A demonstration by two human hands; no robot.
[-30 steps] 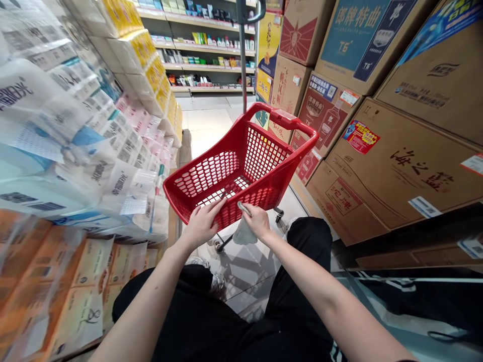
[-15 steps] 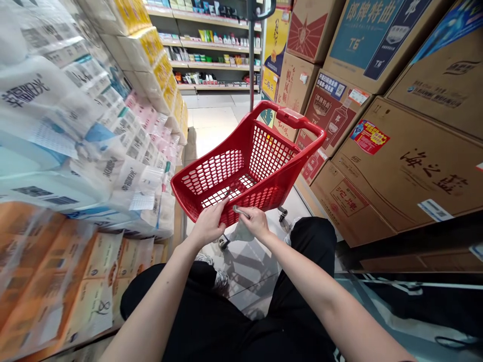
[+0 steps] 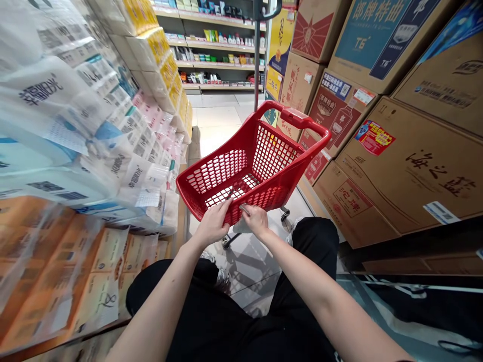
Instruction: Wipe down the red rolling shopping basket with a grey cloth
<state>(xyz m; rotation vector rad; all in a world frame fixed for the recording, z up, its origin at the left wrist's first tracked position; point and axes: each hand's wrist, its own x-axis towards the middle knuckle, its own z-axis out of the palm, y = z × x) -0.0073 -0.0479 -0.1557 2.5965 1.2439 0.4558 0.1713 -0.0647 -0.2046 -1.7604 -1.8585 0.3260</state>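
A red plastic shopping basket (image 3: 226, 173) on wheels stands in the aisle in front of me, with nothing inside that I can see. My left hand (image 3: 214, 223) grips its near rim, the fingers curled over the edge. My right hand (image 3: 255, 220) is closed beside it, pinching a small grey cloth (image 3: 241, 227) against the same rim. The basket's red handle (image 3: 300, 118) is at the far end. My knees in black trousers are below my arms.
Stacked tissue packs (image 3: 75, 130) fill the shelves on the left. Large cardboard boxes (image 3: 407, 166) are piled on the right. A tiled floor (image 3: 215, 118) runs ahead to far shelves of bottles (image 3: 219, 55). A grey pole (image 3: 257, 55) rises behind the basket.
The view has shifted a little, so the basket and both hands now sit slightly to the right. My right hand has drawn the cloth up closer to the rim.
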